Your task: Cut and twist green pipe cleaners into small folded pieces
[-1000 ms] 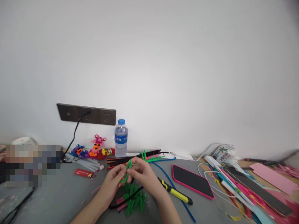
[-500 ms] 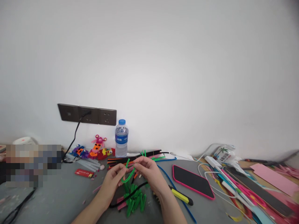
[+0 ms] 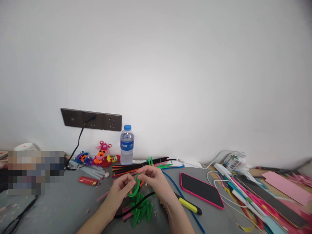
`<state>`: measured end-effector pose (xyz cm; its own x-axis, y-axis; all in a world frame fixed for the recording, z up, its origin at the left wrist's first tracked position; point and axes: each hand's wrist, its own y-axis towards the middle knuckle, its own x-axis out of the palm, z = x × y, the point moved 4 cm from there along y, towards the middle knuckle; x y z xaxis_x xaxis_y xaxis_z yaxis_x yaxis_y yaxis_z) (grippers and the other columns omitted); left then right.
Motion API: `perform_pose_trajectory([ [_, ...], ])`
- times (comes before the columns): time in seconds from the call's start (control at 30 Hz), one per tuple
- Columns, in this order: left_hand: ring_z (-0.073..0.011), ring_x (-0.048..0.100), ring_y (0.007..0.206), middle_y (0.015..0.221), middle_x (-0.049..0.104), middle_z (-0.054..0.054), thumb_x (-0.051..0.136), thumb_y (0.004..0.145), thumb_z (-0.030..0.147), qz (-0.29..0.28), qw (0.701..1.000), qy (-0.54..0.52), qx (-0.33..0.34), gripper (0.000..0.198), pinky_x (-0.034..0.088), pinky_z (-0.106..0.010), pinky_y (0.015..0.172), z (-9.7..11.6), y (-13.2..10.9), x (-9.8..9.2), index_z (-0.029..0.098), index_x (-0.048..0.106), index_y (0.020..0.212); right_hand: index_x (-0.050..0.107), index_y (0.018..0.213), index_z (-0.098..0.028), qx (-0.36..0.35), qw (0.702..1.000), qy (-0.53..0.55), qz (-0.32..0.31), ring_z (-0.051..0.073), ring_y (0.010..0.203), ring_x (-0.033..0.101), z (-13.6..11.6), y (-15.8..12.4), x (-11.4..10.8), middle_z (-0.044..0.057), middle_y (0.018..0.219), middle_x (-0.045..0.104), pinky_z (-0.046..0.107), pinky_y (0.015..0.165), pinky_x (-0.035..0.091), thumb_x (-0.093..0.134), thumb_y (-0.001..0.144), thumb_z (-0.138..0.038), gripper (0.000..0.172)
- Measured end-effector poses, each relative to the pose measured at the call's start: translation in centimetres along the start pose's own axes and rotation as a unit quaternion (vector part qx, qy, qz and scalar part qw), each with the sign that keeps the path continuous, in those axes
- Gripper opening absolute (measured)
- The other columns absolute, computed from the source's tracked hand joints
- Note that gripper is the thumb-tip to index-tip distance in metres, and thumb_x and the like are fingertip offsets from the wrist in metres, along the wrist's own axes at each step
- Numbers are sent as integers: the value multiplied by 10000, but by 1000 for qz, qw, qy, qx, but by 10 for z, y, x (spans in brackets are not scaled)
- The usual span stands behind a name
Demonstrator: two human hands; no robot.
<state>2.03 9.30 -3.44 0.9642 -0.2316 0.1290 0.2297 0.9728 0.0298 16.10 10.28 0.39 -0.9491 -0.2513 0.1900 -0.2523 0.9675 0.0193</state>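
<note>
A bright green pipe cleaner point(image 3: 134, 193), curved into a U, is pinched between my two hands. My left hand point(image 3: 123, 188) grips one side of it with thumb and fingers. At the other end, the fingertips of my right hand point(image 3: 151, 178) close on it. Just below lies a heap of short folded green pipe cleaners point(image 3: 141, 210), with a black cable point(image 3: 136, 204) running across it. Pink pieces point(image 3: 126, 213) stick out at the heap's left. Behind my hands rests a bundle of black and coloured pipe cleaners point(image 3: 156, 161).
A water bottle point(image 3: 127, 146) stands by the wall, with small pipe-cleaner figures point(image 3: 101, 153) to its left. Right of my hands lie a yellow utility knife point(image 3: 188, 206) and a phone point(image 3: 201, 190). Glue sticks point(image 3: 91, 170) and a red packet point(image 3: 88, 181) are at left.
The green pipe cleaner has been bent into a tighter curve, its upright free end no longer sticking up. My hands have drawn slightly closer together.
</note>
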Motion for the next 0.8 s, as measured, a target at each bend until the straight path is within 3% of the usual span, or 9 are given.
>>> perform_pose_trajectory([
  [0.37,-84,323,439,488,444,71,687,700,598,2,1000,2,-7,438,205,-193,425,1,-1,0,179,565,658,727,895,-162,-2,1000,-14,-2,103,557,539,-2,0,-1,-15,639,649,216,532,374,780,681,-378,308],
  [0.6,-82,327,446,491,448,65,681,720,583,-3,1000,-2,-2,430,213,-190,433,0,0,-1,175,568,644,707,895,-148,28,999,16,1,128,514,598,3,0,0,-4,586,668,244,542,443,795,644,-436,393],
  [0.8,-78,323,453,487,429,72,683,710,596,-3,1000,-9,0,449,215,-180,434,0,0,0,175,549,632,692,855,-146,30,999,24,-6,142,550,647,5,1,0,2,602,679,233,538,464,807,640,-416,364],
])
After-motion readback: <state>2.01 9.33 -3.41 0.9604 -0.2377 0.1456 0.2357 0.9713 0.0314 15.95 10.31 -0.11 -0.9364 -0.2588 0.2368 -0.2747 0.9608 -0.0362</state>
